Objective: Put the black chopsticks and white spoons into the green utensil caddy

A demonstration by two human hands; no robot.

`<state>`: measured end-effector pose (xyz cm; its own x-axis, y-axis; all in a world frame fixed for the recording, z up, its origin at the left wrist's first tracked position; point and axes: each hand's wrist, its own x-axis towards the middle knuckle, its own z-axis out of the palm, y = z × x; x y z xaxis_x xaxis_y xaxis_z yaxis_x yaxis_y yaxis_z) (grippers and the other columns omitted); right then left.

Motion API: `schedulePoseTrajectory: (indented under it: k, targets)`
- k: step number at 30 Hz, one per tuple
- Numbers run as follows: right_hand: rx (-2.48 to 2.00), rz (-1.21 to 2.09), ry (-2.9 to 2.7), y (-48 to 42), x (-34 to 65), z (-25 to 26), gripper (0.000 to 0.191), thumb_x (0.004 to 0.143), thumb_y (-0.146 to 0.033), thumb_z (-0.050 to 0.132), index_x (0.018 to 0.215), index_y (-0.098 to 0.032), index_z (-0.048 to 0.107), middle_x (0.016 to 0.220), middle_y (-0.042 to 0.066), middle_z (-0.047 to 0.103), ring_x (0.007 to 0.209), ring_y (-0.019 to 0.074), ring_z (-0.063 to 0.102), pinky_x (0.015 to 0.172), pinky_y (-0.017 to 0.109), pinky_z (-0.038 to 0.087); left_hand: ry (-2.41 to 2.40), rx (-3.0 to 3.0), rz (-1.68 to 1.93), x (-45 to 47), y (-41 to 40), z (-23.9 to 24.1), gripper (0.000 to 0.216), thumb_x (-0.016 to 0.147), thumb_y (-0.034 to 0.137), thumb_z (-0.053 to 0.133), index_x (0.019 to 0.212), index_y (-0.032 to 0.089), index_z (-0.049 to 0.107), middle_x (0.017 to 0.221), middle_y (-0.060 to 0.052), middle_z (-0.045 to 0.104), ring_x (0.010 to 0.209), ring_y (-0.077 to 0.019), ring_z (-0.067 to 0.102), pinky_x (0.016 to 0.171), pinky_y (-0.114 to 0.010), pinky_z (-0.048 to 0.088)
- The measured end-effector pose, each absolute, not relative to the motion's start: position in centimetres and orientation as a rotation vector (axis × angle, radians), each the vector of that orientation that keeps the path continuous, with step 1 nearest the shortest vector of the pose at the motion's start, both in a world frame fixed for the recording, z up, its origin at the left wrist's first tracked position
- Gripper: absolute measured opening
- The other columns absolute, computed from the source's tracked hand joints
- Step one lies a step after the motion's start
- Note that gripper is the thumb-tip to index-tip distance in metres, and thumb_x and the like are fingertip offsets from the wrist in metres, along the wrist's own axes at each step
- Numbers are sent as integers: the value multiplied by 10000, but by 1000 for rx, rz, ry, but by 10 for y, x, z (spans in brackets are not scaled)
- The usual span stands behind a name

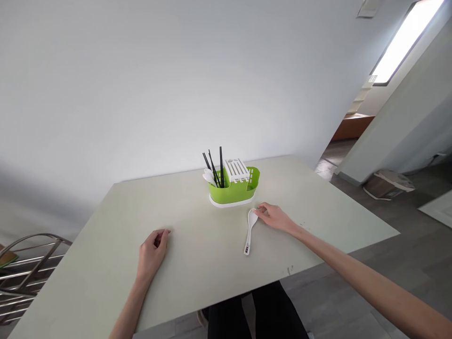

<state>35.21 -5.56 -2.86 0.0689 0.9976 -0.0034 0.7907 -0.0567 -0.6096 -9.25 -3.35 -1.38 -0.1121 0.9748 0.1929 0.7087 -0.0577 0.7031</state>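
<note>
A white spoon (pixel 250 230) lies on the pale table (pixel 197 254), bowl end away from me. My right hand (pixel 274 217) rests beside the spoon's bowl, with its fingertips touching the bowl's rim and its fingers lightly bent, not gripping. Just beyond stands a green cutlery holder (pixel 235 188) on a white base, with black chopsticks (pixel 216 167), white spoons (pixel 209 177) and a white slotted insert (pixel 236 170) in it. My left hand (pixel 152 248) lies on the table to the left, fingers curled loosely inward, holding nothing.
A plain white wall stands behind the table. A metal rack (pixel 24 268) is at the lower left beside the table. To the right, the floor leads past a pillar to a low box (pixel 388 184) and a bright window.
</note>
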Motion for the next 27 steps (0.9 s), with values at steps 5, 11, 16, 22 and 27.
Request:
schedulePoseTrajectory:
  k: [5,11,16,22,27]
  targets:
    - [-1895,558,-1858,-44,316,-29,263,989,-378,541,781,-243,627,761,28,740,686,208,676,597,288,445,1866,1814,969,-92,-35,-12,410,894,580,546,910,223,746,729,-13,701,669,-192,602,670,-299,490]
    - [-1707,495,-1920,-46,288,26,218,1039,-389,514,918,-262,644,920,12,794,773,208,719,640,291,451,1860,1816,975,-94,-34,-15,424,897,594,537,901,225,746,731,-10,704,661,-189,598,660,-298,486]
    - [-1446,-33,-1765,-35,289,113,248,1070,-429,496,1035,-250,664,889,23,790,752,186,726,675,272,465,1846,1796,986,-95,-33,-17,423,895,598,538,907,227,743,717,-4,687,656,-187,592,657,-297,477]
    - [-1365,-425,-1694,-8,284,139,310,1099,-419,445,1071,-233,691,938,50,792,787,189,702,678,287,428,1841,1788,994,-97,-36,-20,417,907,589,531,902,227,737,709,-3,683,659,-190,593,672,-303,478]
    - [-1297,-573,-1892,6,274,111,277,1097,-313,470,987,-224,708,902,75,793,884,227,688,810,348,428,1757,1846,965,-83,-27,-12,430,938,593,510,953,224,730,806,-25,735,688,-191,625,665,-307,490]
